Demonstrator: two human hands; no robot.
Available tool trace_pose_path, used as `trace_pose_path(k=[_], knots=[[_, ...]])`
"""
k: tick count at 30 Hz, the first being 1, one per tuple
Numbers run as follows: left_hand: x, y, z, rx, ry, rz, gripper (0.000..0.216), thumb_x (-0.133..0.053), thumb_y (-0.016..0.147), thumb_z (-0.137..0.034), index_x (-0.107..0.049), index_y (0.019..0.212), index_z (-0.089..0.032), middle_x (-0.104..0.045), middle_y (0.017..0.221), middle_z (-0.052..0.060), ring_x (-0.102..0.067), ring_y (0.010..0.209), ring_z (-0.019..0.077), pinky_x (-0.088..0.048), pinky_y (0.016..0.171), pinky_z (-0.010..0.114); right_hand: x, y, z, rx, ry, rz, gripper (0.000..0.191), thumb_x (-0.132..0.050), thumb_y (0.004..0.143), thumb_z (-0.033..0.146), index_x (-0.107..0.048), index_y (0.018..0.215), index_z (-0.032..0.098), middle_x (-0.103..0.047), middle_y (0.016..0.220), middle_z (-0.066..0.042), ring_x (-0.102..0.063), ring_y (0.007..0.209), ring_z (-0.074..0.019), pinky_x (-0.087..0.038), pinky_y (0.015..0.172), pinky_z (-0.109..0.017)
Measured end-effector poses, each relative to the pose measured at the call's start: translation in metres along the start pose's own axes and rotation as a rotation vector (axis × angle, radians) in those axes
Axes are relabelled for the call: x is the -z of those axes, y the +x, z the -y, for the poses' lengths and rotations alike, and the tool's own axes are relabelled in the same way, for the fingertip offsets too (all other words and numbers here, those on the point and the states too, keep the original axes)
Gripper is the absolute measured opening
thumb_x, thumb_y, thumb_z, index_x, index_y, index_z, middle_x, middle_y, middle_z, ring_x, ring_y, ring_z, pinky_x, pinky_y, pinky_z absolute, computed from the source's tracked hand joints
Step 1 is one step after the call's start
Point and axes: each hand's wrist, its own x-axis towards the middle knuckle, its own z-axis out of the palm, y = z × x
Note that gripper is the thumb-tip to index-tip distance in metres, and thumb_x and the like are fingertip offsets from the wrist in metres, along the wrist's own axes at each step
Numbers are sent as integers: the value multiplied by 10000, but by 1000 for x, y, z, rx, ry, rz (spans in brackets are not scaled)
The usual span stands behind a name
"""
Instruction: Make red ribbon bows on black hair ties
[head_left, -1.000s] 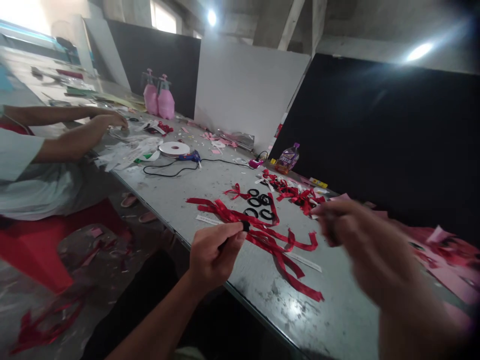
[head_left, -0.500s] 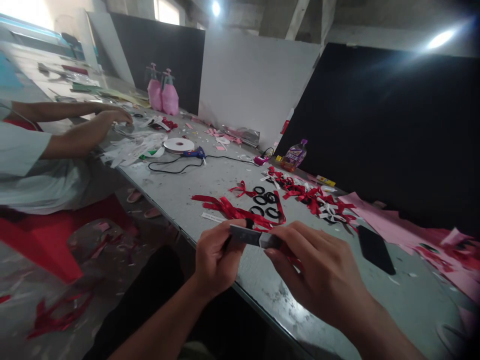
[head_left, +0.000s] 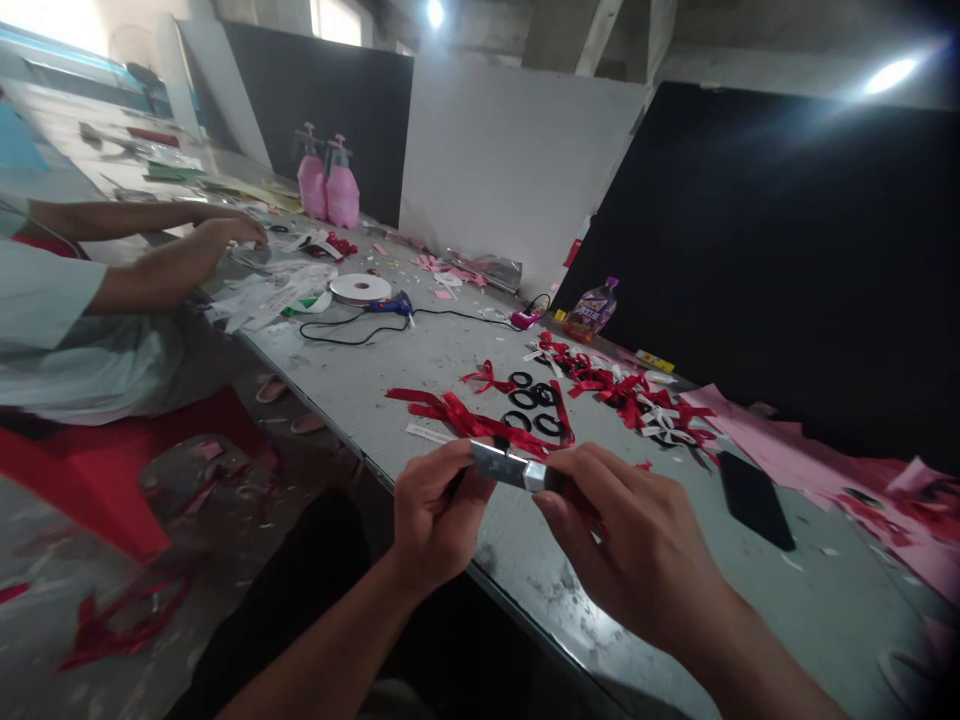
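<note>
Held level between my two hands is a small flat grey bar (head_left: 498,467) with a shiny silver end; it looks like a lighter. My left hand (head_left: 435,515) pinches its grey end with thumb and fingers. The fingers of my right hand (head_left: 626,535) close on the silver end. A bit of black band shows by my left fingertips, and a little red shows under my right hand, both mostly hidden. Just beyond lie red ribbon strips (head_left: 454,412), black hair ties (head_left: 523,399) and a printed white strip (head_left: 429,433).
Red and white bows (head_left: 622,385) lie heaped farther right, near a black phone (head_left: 756,500) and pink sheets (head_left: 795,440). A glue gun (head_left: 394,304) with its cord, a ribbon spool (head_left: 360,288) and a bottle (head_left: 592,310) stand farther back. A co-worker's arms (head_left: 172,265) are at left.
The grey bar has turned slightly between my fingers, showing more of its broad face and a brighter silver end. Both hands keep their hold, and the view has shifted a little.
</note>
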Motion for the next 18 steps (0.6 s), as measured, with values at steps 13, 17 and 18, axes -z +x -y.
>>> trace_pose_path(k=[13,17,18], knots=[[-1,1,0,-65,95,-11,183,-599,892,-163,-748,996,-186,-664,658,-1,-543,530,91,-437,521,204,5,-1,-2,-80,80,77,217,-455,990,353,-583,962,180,-572,705,3,-485,540,-124,-302,492,-272],[2,4,1,-132,219,-70,153,-617,872,-154,-740,961,-167,-637,596,-22,-505,464,72,-414,469,181,4,1,-4,-97,70,85,253,-430,1000,370,-585,944,178,-565,685,5,-475,520,-123,-292,486,-274],[3,5,0,-167,248,-73,140,-622,863,-148,-735,943,-163,-644,596,-22,-514,459,72,-419,469,180,4,2,-5,-106,68,88,263,-420,1003,371,-584,934,177,-561,677,5,-473,516,-124,-289,484,-275]])
